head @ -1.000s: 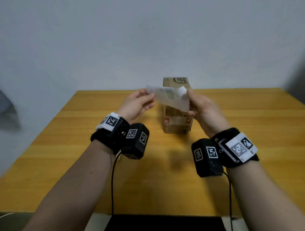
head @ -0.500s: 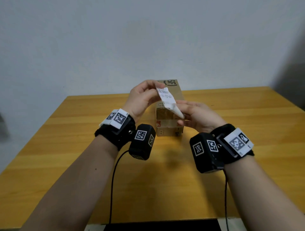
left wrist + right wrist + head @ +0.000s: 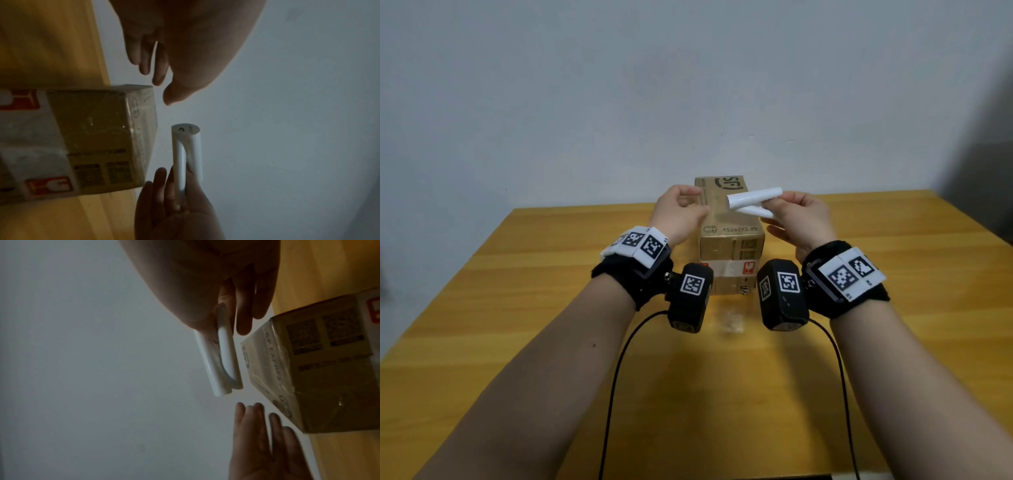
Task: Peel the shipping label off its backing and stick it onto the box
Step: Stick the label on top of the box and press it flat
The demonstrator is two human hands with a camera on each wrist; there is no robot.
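A brown cardboard box (image 3: 729, 240) with clear tape and red marks stands on the wooden table (image 3: 517, 308), between my two hands. My right hand (image 3: 774, 205) pinches a white label sheet (image 3: 753, 202) that is curled over into a U-shaped loop above the box top. In the right wrist view the label sheet (image 3: 222, 353) hangs from my thumb and fingers beside the box (image 3: 318, 369). My left hand (image 3: 693, 202) hovers at the box's left top edge, fingers loosely bent and holding nothing. In the left wrist view the looped label sheet (image 3: 186, 154) is a short gap away from the left fingertips (image 3: 158, 81).
A small pale translucent scrap (image 3: 729, 320) lies on the table just in front of the box. Black camera cables (image 3: 616, 377) trail from both wrists toward the near table edge. A plain wall stands behind the table; a dark shadowed area sits at the far right.
The left hand has let go of the label sheet and drawn away to the left. The sheet now curls into a loop, held by the right hand alone.
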